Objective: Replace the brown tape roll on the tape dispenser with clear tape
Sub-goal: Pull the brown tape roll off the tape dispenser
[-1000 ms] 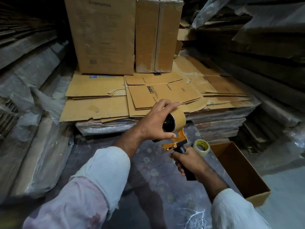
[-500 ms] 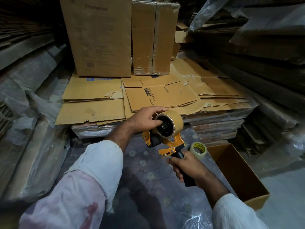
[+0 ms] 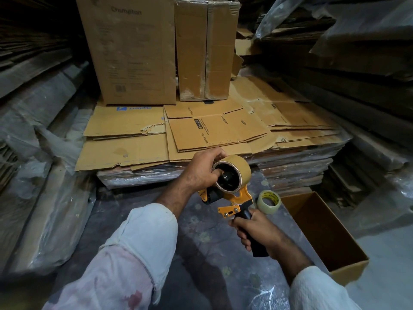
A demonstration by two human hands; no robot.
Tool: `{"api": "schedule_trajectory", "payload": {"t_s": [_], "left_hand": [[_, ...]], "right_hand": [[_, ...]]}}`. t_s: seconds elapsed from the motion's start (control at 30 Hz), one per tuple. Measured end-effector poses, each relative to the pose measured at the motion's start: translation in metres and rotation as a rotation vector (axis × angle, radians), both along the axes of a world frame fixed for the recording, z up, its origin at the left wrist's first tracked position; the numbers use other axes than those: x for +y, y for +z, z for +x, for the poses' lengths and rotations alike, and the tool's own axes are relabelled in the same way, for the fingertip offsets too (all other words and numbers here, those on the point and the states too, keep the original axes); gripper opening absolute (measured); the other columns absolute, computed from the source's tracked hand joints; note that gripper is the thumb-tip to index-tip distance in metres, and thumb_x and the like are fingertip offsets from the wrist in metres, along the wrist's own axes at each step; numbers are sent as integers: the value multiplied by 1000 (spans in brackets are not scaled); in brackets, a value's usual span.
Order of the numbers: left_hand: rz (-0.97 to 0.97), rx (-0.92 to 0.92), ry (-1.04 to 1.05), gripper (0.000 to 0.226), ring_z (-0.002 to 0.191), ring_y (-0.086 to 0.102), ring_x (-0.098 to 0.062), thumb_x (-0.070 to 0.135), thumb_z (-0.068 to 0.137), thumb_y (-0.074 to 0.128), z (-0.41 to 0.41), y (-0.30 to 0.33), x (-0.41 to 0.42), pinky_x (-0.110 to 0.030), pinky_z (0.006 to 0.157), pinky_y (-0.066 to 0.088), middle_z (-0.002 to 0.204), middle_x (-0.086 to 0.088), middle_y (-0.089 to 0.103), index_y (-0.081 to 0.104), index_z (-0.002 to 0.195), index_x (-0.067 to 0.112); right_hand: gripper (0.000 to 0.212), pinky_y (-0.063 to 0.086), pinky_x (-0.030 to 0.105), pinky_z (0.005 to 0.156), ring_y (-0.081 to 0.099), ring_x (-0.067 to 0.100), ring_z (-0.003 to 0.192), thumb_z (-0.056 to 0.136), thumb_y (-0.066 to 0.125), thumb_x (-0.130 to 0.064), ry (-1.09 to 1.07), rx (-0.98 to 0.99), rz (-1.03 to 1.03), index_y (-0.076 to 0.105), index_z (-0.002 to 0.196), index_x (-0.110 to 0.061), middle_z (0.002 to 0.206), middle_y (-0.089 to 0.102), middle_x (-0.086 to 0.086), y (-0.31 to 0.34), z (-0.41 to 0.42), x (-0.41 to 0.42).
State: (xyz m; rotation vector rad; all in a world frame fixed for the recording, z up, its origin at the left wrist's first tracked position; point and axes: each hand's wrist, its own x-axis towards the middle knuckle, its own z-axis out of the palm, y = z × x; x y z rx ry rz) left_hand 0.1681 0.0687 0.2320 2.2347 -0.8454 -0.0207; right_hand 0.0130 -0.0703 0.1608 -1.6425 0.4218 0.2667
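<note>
The brown tape roll [image 3: 232, 173] is sitting on the black hub of the orange tape dispenser [image 3: 234, 201], held up in mid-air above the patterned floor covering [image 3: 201, 238]. It is being gripped by the left hand [image 3: 201, 173], fingers curled over its top rim and the thumb pressed into the core at nine o'clock. The black handle is being clenched in the right hand [image 3: 257, 233] at five o'clock of the roll. The clear tape roll [image 3: 268, 201] is lying just beside the handle at three o'clock, next to an open cardboard box [image 3: 324, 233].

If the roll is being pulled off at a slant, it is likely to be jammed on the hub; a sudden release could send it to the floor. Fingers could also be nicked by the blade near the orange guard.

Compared with half a second earlier, the thumb is being pushed deeper into the core, and the dispenser is being tilted so the roll's open face is turned more toward the camera.
</note>
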Motion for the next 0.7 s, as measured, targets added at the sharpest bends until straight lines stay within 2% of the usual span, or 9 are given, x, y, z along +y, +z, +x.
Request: {"api": "schedule_trajectory", "payload": {"t_s": [0.2,0.33,0.4,0.43,0.5,0.57,0.63,0.7], "left_hand": [[-25,-17,107,40,86,65,-14,-4,73,73,-9,-8,1,-32,70,56,91,7,67,60,98,24],[-10,-25,128,44,88,62,-16,-9,65,75,-6,-16,4,-28,64,49,92,4,64,58,91,22],[-33,-36,122,43,95,61,-18,-6,68,77,-4,-21,6,-29,70,49,100,0,63,58,92,23],[-33,-46,108,42,102,60,-19,-3,70,76,-3,-23,8,-33,78,52,106,-1,63,60,98,23],[25,-111,48,53,124,51,-23,4,74,73,-3,-25,14,-42,100,47,129,-3,59,59,121,22],[63,-196,-12,72,141,38,-24,13,76,69,-6,-24,22,-46,115,36,151,-5,45,46,144,22],[122,-367,-105,77,144,36,-26,22,78,68,-12,-19,25,-45,113,34,158,-8,37,40,149,27],[285,-615,-206,74,139,44,-30,25,78,77,-19,-18,20,-45,108,41,153,-15,43,46,146,26]], "right_hand": [[11,37,30,41,40,18,39,92,62,-12,-12,-13,-74,54,90,-5,52,47,6,-6,0,-1],[24,41,33,42,45,19,39,90,65,-17,-40,-4,-217,57,94,5,53,51,6,-11,3,-5],[23,45,34,46,50,20,42,89,67,-22,-49,8,-305,61,92,0,55,55,6,-13,6,-8],[21,48,35,48,53,21,44,87,67,-26,-50,17,-353,62,88,-5,56,56,6,-14,7,-9],[20,52,40,48,57,23,45,85,67,-31,-48,23,-450,62,82,-11,58,59,7,-13,11,-13],[19,53,39,45,60,25,45,85,67,-32,-40,30,-538,62,79,-14,59,62,8,-10,13,-17],[16,54,32,42,62,25,45,87,66,-32,-24,49,-601,63,81,-17,63,65,9,-6,16,-20],[15,55,33,43,63,24,45,87,65,-32,-7,64,-630,64,83,-17,65,66,10,-3,18,-20]]}}
